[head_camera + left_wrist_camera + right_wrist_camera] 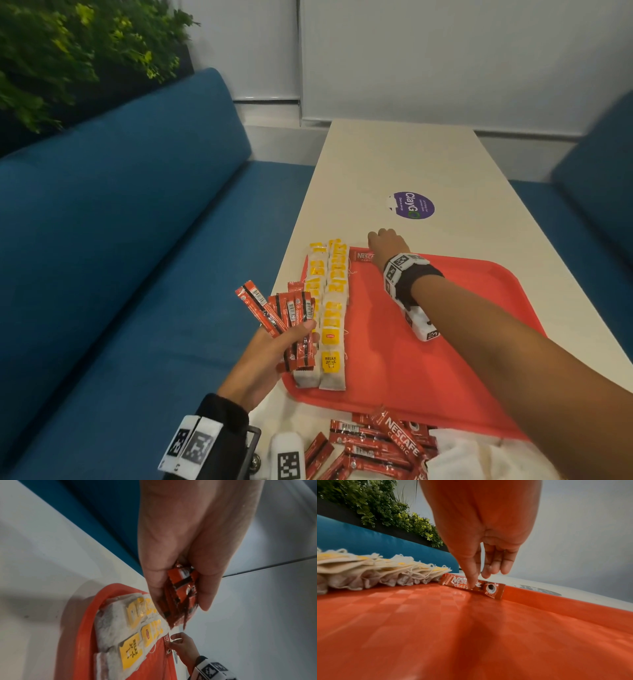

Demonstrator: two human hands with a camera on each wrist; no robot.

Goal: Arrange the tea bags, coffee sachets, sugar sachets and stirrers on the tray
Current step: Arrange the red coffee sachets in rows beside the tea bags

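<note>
A single Nescafé Classic coffee sachet (471,586) lies flat in the far left corner of the red tray (479,342), its long axis running along the tray's far rim, one end just beside the tea bags (330,308). The right hand (388,245) reaches across the tray; the right wrist view shows its fingers straight and pointing down, the forefinger tip pressing on the sachet — the head view hides that contact behind the back of the hand. The tea bags form two overlapping rows along the tray's left edge, their long axis running near to far, yellow tags up; the bags overlap too much to count. The left hand (274,353) hovers over the tray's left edge, fingers curled round a fanned bundle of coffee sachets (291,315) — at least six, ends pointing away from the person. More loose sachets (373,448) lie in a heap on the white table (411,164) just in front of the tray. A purple sticker (412,205) sits beyond the tray.
</note>
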